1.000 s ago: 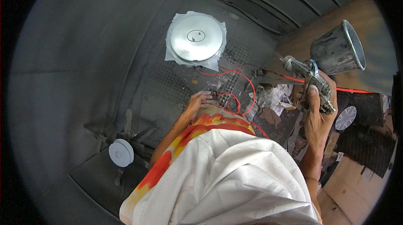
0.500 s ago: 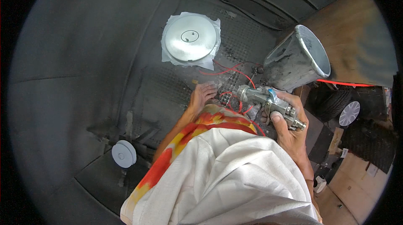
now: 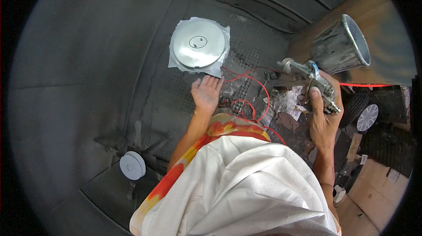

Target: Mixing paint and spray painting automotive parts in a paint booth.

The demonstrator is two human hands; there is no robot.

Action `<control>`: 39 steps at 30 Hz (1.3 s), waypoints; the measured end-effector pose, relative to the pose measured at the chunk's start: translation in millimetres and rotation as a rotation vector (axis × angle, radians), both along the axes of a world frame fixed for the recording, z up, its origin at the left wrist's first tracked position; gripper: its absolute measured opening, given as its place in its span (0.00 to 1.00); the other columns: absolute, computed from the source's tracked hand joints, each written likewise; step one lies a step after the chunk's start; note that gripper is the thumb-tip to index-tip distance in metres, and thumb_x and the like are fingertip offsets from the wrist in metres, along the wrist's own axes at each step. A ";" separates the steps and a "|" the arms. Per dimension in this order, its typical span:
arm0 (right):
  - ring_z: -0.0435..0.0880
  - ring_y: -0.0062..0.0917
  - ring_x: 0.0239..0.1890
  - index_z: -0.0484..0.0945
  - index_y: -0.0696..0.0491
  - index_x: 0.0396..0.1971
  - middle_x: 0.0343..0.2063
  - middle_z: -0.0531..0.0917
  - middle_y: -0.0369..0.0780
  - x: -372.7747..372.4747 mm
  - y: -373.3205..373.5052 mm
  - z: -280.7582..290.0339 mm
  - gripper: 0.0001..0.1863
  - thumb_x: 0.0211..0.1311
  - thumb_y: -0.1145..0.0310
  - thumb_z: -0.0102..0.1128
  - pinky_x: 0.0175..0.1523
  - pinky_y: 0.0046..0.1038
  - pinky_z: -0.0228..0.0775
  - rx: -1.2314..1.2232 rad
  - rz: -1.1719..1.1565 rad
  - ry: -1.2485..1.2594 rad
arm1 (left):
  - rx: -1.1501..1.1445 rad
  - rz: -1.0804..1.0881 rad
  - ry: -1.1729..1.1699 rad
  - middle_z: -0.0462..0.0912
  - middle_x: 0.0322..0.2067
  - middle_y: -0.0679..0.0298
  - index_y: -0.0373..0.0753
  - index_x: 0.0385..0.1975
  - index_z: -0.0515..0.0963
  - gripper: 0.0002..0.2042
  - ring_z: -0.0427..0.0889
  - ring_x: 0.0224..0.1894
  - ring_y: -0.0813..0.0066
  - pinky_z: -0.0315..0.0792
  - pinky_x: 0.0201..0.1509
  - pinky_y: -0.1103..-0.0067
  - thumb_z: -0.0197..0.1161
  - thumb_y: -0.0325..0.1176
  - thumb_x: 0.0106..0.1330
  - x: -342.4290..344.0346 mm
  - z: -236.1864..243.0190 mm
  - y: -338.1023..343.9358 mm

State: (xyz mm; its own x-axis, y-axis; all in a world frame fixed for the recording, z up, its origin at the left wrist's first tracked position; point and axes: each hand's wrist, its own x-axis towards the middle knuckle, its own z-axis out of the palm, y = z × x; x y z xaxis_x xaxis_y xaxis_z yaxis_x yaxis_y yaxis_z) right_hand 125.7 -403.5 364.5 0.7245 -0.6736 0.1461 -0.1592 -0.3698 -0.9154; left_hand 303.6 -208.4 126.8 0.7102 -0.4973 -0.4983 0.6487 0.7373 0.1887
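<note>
Silver round cover point(image 3: 198, 53), one: small oval panel at its middle; rests on a white sheet point(image 3: 215, 69), whose ragged edges show around it. Sheet lies toward the far edge of the dark floor point(image 3: 165, 99). Left hand point(image 3: 205, 96): palm up, fingers straight and slightly spread, tips just beside the sheet's near right corner; whether they touch it cannot be told. Right hand point(image 3: 324, 119): wrapped around the body of a metal spray gun point(image 3: 303, 69), thumb along its near side; the other fingers are largely hidden. Gun is held up over the floor's right side, nozzle to the left, well apart from the cover. Grey cup point(image 3: 336, 49): fixed to the gun, tilted, mouth to the right. Red hose point(image 3: 267, 95): looped between the hands. Crumpled plastic point(image 3: 283, 100): toward the floor's right edge, brown cloth point(image 3: 287, 121) just beside it. White disc point(image 3: 132, 165): on a dark stand near the floor's near left corner.
</note>
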 end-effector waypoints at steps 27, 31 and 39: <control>0.78 0.19 0.40 0.72 0.59 0.52 0.40 0.78 0.40 -2.9 16.1 0.8 0.16 0.66 0.71 0.58 0.47 0.23 0.71 0.163 0.294 0.065 | 0.342 -0.057 -0.135 0.71 0.55 0.46 0.25 0.59 0.63 0.29 0.71 0.59 0.52 0.61 0.68 0.60 0.42 0.48 0.70 13.3 -26.6 43.0; 0.76 0.17 0.39 0.72 0.58 0.52 0.39 0.79 0.39 -0.9 15.5 4.6 0.16 0.66 0.72 0.58 0.46 0.23 0.70 0.168 0.294 0.074 | 0.258 -0.069 -0.165 0.66 0.60 0.45 0.25 0.62 0.60 0.30 0.65 0.64 0.50 0.58 0.71 0.58 0.43 0.45 0.70 17.3 -31.4 48.1; 0.76 0.15 0.38 0.74 0.57 0.51 0.38 0.80 0.36 -6.6 -12.1 -8.2 0.14 0.68 0.71 0.57 0.45 0.19 0.69 -0.003 -0.006 0.010 | 0.240 -0.093 -0.122 0.68 0.59 0.44 0.26 0.61 0.61 0.29 0.64 0.65 0.49 0.57 0.72 0.57 0.45 0.45 0.68 13.5 -25.2 46.9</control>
State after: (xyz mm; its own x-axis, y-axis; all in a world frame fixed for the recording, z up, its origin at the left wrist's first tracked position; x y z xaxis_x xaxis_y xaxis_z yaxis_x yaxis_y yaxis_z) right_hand 119.1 -415.5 356.3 0.7216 -0.6777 0.1414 -0.1703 -0.3718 -0.9126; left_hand 317.1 -161.4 101.6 0.7295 -0.4407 -0.5231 0.6727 0.6006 0.4321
